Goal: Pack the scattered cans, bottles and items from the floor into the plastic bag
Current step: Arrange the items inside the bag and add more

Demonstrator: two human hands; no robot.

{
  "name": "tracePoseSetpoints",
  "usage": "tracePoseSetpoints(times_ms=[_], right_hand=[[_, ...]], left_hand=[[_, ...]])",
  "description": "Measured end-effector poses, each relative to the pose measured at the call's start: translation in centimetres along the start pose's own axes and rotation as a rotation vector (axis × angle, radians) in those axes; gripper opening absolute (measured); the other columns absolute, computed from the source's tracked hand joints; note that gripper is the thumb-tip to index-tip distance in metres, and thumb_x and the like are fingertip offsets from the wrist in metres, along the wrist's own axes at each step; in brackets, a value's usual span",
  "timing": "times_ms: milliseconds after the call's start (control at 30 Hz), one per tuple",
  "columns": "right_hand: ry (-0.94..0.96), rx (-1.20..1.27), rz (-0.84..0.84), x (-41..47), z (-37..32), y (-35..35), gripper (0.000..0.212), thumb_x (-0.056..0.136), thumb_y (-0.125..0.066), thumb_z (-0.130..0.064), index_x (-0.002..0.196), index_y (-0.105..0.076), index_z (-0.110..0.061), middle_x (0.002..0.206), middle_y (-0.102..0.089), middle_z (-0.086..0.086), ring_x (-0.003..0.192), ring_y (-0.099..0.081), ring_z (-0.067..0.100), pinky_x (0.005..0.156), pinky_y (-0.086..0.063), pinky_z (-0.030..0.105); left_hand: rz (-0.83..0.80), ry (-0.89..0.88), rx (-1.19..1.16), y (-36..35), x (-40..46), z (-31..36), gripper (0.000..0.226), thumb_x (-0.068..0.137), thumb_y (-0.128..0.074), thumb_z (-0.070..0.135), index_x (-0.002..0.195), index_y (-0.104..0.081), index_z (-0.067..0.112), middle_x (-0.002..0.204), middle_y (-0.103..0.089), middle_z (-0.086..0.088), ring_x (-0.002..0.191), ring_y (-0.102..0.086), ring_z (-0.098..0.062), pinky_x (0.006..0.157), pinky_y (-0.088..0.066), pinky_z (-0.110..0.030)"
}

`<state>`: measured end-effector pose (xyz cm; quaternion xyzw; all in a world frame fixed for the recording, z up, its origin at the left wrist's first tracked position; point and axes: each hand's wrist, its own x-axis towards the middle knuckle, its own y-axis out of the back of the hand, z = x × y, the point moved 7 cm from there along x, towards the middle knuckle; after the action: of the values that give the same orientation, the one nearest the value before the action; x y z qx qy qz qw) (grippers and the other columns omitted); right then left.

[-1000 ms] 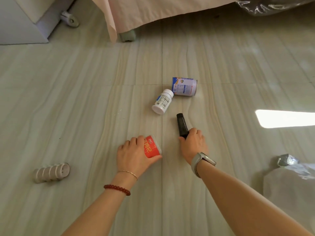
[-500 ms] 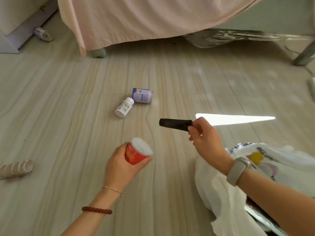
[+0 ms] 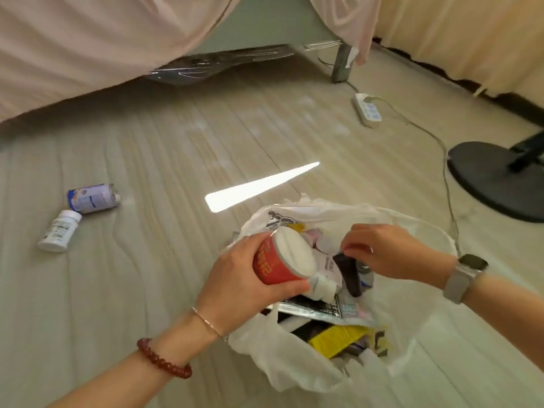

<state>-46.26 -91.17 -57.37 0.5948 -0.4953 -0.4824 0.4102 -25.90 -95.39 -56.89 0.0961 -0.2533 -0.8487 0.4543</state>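
Kneeling over the white plastic bag (image 3: 391, 375), the person works with both hands above its open mouth. The left hand (image 3: 238, 278) is wrapped around a red can (image 3: 279, 265), fingers curled firmly about its side, the pale lid end tilted up and toward the bag's opening. The right hand (image 3: 382, 251) pinches the top of a dark slender object (image 3: 348, 273) between fingertips and thumb, so that it hangs down inside the bag among the things already there: a yellow packet (image 3: 335, 340), a flat silvery pack (image 3: 309, 307) and other bits too jumbled to tell apart. A grey watch (image 3: 465, 275) sits on the right wrist, a red bead bracelet (image 3: 163, 362) on the left.

Off to the left, well apart from the bag, a white pill bottle (image 3: 59, 231) and a blue-labelled can (image 3: 92, 198) lie on their sides on the pale floor (image 3: 147, 290), just beside each other. Farther back, a power strip (image 3: 368, 110) lies near a dark fan base (image 3: 494, 184).
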Motion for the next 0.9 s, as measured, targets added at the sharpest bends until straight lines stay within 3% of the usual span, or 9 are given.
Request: tracePoseSetpoints(times_ms=[167, 333, 400, 500, 600, 667, 733, 800, 900], right_hand=[[0.005, -0.188, -0.265, -2.7, 2.4, -3.2, 0.024, 0.092, -0.044, -0.029, 0.108, -0.062, -0.029, 0.109, -0.061, -0.006, 0.099, -0.056, 0.015, 0.080, -0.048, 0.030], [0.014, -0.161, 0.303, -3.7, 3.5, -0.2, 0.030, 0.086, -0.055, -0.024, 0.116, -0.059, -0.022, 0.104, -0.066, 0.000, 0.096, -0.060, 0.022, 0.079, -0.048, 0.036], [-0.108, -0.242, 0.458, -5.1, 5.0, 0.0, 0.045, 0.083, -0.049, -0.037, 0.124, -0.048, -0.018, 0.115, -0.062, 0.005, 0.110, -0.050, 0.024, 0.093, -0.039, 0.041], [-0.395, -0.203, 0.447, -7.0, 8.9, -0.9, 0.081, 0.078, -0.054, -0.054, 0.141, -0.020, -0.015, 0.144, -0.032, 0.012, 0.134, -0.021, 0.027, 0.111, -0.018, 0.050], [-0.800, 0.288, 0.346, -9.6, 12.7, -3.6, 0.099, 0.073, -0.064, -0.053, 0.143, -0.005, -0.015, 0.151, -0.016, 0.012, 0.138, -0.019, 0.029, 0.113, -0.021, 0.045], [-0.998, 0.832, 0.259, -11.1, 12.5, -6.8, 0.086, 0.074, -0.068, -0.045, 0.136, -0.019, -0.011, 0.135, -0.041, 0.014, 0.118, -0.046, 0.031, 0.093, -0.047, 0.044], [-1.074, 1.121, 0.077, -11.7, 10.8, -9.6, 0.053, 0.082, -0.065, -0.029, 0.121, -0.042, -0.001, 0.105, -0.060, 0.013, 0.087, -0.060, 0.026, 0.069, -0.055, 0.037], [-1.047, 1.157, 0.124, -11.8, 10.7, -9.7, 0.020, 0.088, -0.057, -0.011, 0.103, -0.056, 0.002, 0.080, -0.064, 0.010, 0.067, -0.062, 0.021, 0.056, -0.057, 0.030], [-0.929, 1.025, 0.315, -11.8, 12.0, -6.8, 0.012, 0.090, -0.051, -0.011, 0.101, -0.053, -0.005, 0.079, -0.061, 0.008, 0.060, -0.057, 0.020, 0.048, -0.049, 0.025]], left_hand=[[-0.160, -0.024, 0.025, -4.3, 0.8, 2.1, 0.062, 0.042, -0.067, 0.069, 0.096, -0.042, 0.052, 0.097, -0.052, 0.029, 0.096, -0.049, 0.015, 0.074, -0.038, 0.003], [-0.153, 0.138, -0.112, -6.4, 2.6, 2.7, 0.057, 0.046, -0.059, 0.069, 0.095, -0.048, 0.041, 0.092, -0.061, 0.019, 0.084, -0.059, 0.003, 0.068, -0.050, -0.012], [-0.173, 0.208, -0.128, -7.8, 3.5, 2.3, 0.065, 0.050, -0.060, 0.074, 0.103, -0.050, 0.037, 0.094, -0.063, 0.017, 0.084, -0.061, -0.001, 0.073, -0.053, -0.022], [-0.198, 0.340, -0.148, -10.6, 4.4, 1.1, 0.083, 0.050, -0.057, 0.081, 0.113, -0.051, 0.027, 0.096, -0.067, 0.007, 0.083, -0.065, -0.009, 0.078, -0.054, -0.030], [-0.262, 0.483, -0.129, -13.6, 4.5, 0.1, 0.082, 0.070, -0.051, 0.071, 0.125, -0.038, 0.013, 0.107, -0.064, -0.006, 0.091, -0.064, -0.021, 0.086, -0.050, -0.034], [-0.298, 0.545, -0.084, -15.1, 4.4, -0.2, 0.079, 0.080, -0.047, 0.061, 0.132, -0.024, 0.006, 0.114, -0.059, -0.013, 0.096, -0.061, -0.026, 0.088, -0.047, -0.034], [-0.327, 0.543, -0.023, -16.2, 4.5, -0.4, 0.076, 0.082, -0.047, 0.058, 0.130, -0.021, 0.005, 0.117, -0.057, -0.015, 0.099, -0.059, -0.028, 0.089, -0.046, -0.036], [-0.372, 0.503, 0.070, -17.0, 4.7, -0.6, 0.076, 0.081, -0.048, 0.060, 0.128, -0.021, 0.007, 0.119, -0.054, -0.014, 0.101, -0.058, -0.029, 0.091, -0.046, -0.040], [-0.433, 0.416, 0.216, -18.0, 4.9, -0.6, 0.077, 0.077, -0.050, 0.065, 0.126, -0.027, 0.010, 0.119, -0.054, -0.012, 0.102, -0.057, -0.028, 0.090, -0.047, -0.044]])
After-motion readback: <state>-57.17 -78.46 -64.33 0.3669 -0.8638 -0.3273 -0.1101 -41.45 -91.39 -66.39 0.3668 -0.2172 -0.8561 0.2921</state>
